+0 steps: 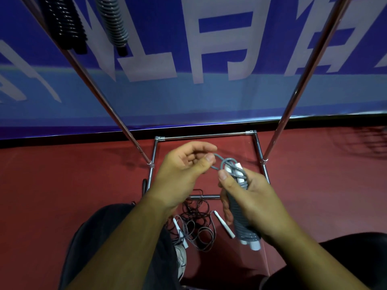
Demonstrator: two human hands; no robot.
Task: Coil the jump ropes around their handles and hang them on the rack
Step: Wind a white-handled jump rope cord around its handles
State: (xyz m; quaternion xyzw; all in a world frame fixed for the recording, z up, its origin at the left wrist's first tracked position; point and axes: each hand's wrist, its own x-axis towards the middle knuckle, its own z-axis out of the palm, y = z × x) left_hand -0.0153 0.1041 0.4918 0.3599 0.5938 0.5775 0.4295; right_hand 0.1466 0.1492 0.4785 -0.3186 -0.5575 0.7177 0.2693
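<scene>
Gripping a grey rope wound in tight turns around its two white handles, the right hand holds the bundle upright over the rack base, fingers curled round it and thumb pressed near its top. The handles' white ends stick out above and below the coil. At the top, the rope crosses itself in a knot, and a loop runs left from it. The left hand pinches that loop between thumb and forefinger, its other fingers loosely bent.

Below the hands, loose ropes, dark and grey with white handles, lie tangled on the red floor. At upper left, a black coil and a grey coil hang side by side by the rack's left pole. A blue banner stands behind.
</scene>
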